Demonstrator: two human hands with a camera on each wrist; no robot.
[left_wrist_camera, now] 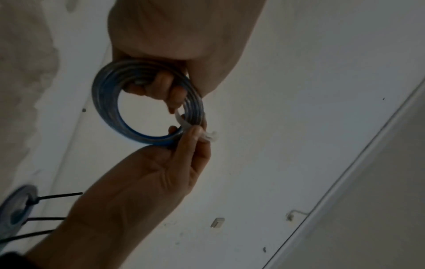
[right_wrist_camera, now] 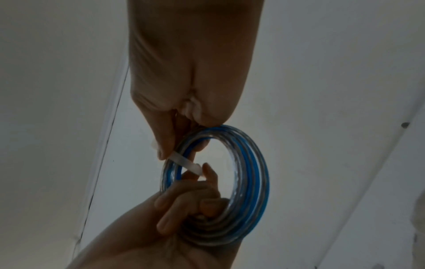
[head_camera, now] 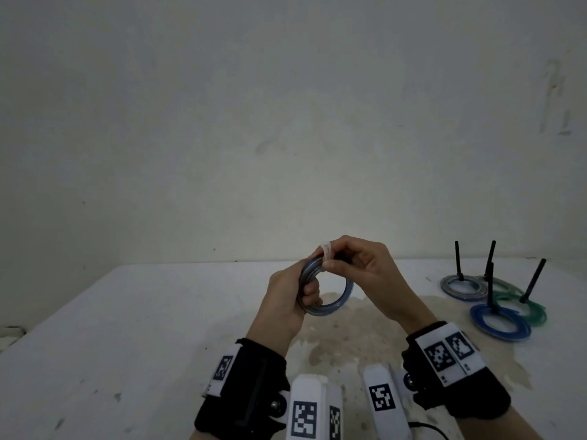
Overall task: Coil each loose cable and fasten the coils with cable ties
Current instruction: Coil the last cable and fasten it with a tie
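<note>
White table (head_camera: 133, 328), scuffed, dark specks; a brownish stain (head_camera: 359, 331) spreads across its middle. At the right edge lie four coiled cables, bunched and overlapping: pale blue-grey coil (head_camera: 457, 286), dark blue coil (head_camera: 500, 322), green coil (head_camera: 533, 311), pale green coil (head_camera: 505, 285). A black cable tie (head_camera: 457, 260) tail rises from each.

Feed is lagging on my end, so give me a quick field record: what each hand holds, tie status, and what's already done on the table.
left hand: grips the blue and clear cable coil, fingers curled through its middle
right hand: pinches a white cable tie at the top of the coil
tie status: wrapped across the coil strands; whether it is locked cannot be told
coil position: held up above the table
finished coils: several at the right, each with a black tie tail sticking up
</note>
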